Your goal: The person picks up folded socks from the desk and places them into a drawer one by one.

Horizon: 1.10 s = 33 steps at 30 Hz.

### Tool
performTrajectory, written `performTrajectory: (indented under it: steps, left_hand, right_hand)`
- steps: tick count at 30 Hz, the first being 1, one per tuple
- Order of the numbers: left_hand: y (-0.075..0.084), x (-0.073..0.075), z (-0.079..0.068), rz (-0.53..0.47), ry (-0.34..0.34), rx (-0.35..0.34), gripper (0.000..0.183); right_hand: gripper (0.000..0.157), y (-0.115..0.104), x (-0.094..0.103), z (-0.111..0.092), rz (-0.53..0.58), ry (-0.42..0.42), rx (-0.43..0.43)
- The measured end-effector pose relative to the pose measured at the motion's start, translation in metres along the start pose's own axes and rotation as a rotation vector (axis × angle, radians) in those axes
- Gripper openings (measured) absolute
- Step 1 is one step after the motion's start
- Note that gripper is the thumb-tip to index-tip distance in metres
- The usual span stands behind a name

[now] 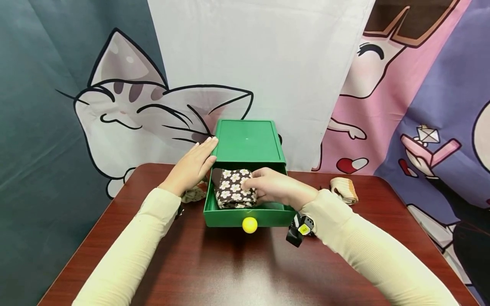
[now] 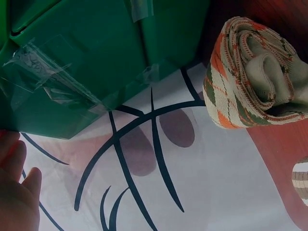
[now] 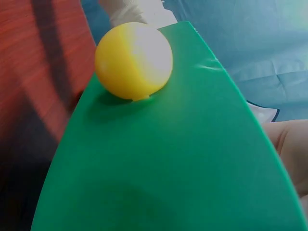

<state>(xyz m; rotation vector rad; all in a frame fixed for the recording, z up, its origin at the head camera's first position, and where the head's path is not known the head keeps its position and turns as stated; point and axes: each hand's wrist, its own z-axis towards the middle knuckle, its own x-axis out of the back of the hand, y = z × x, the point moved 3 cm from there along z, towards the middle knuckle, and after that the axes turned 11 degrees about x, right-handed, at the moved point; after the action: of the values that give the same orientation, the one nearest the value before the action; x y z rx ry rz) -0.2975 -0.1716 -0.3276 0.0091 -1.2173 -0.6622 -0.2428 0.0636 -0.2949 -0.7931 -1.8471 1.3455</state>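
A green box [image 1: 249, 141] stands on the table with its drawer [image 1: 226, 218] pulled out toward me. On the drawer front sits a round yellow knob [image 1: 249, 225], seen close up in the right wrist view. A folded brown sock [image 1: 234, 191] with white flowers lies at the drawer's left side. My right hand [image 1: 276, 187] reaches into the drawer and grips the sock's right end, thumb on top; its other fingers are partly hidden. With fingers straight, my left hand [image 1: 193, 165] rests along the left edge of the box top.
Left of the box lies a rolled plaid sock [image 2: 226, 82] in cream, orange and green. Part of a striped item [image 2: 301, 179] shows beyond it. A rolled cream sock [image 1: 343, 190] lies at the right. Behind the table [image 1: 183, 272] hangs a cartoon-printed cloth [image 1: 268, 63].
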Motion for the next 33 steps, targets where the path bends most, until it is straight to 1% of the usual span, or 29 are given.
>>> performTrajectory:
  steps: [2, 3, 5, 6, 10, 14, 16, 19, 22, 26, 28, 30, 33]
  left_hand:
    - [0.000, 0.000, 0.000, -0.004, -0.001, 0.004, 0.057]
    - [0.000, 0.000, 0.000, -0.007, -0.002, 0.005, 0.057]
    - [0.000, 0.001, 0.000, -0.009, -0.002, 0.007, 0.057]
    - [0.000, 0.001, 0.000, -0.010, -0.002, 0.008, 0.057]
    - [-0.001, 0.001, 0.000, -0.003, 0.001, 0.009, 0.057]
    - [-0.001, 0.001, 0.000, -0.003, 0.014, 0.013, 0.056]
    - [0.000, 0.000, 0.000, -0.008, 0.018, 0.012, 0.056]
    - [0.001, -0.001, 0.001, -0.015, 0.016, 0.012, 0.056]
    - [0.000, -0.001, 0.001, -0.019, 0.019, 0.013, 0.056]
    - [0.000, 0.000, 0.002, -0.019, 0.028, 0.007, 0.056]
    - [0.000, 0.000, 0.002, -0.021, 0.030, 0.001, 0.056]
    - [0.000, 0.000, 0.002, -0.023, 0.027, -0.001, 0.057]
    - [0.001, -0.002, 0.001, -0.023, 0.025, 0.003, 0.056]
  right_hand:
    - [0.054, 0.000, -0.001, 0.000, -0.015, -0.012, -0.015]
    - [0.048, 0.001, -0.001, 0.000, -0.031, -0.017, -0.017]
    - [0.039, 0.000, -0.001, 0.000, -0.073, -0.021, -0.003]
    - [0.038, -0.001, -0.001, 0.000, -0.095, -0.015, 0.008]
    - [0.042, -0.007, 0.004, -0.002, -0.160, 0.034, 0.055]
    - [0.047, -0.013, 0.011, -0.006, -0.158, 0.063, 0.079]
    - [0.047, -0.015, 0.014, -0.010, -0.168, 0.064, 0.108]
    - [0.049, -0.017, 0.019, -0.015, -0.166, 0.061, 0.184]
    - [0.049, -0.018, 0.022, -0.022, -0.130, 0.040, 0.289]
    - [0.043, -0.018, 0.026, -0.035, -0.082, 0.060, 0.414]
    - [0.039, -0.017, 0.030, -0.042, -0.091, 0.104, 0.475]
    - [0.034, -0.016, 0.035, -0.051, -0.115, 0.172, 0.526]
    - [0.028, -0.012, 0.045, -0.063, -0.213, 0.289, 0.610]
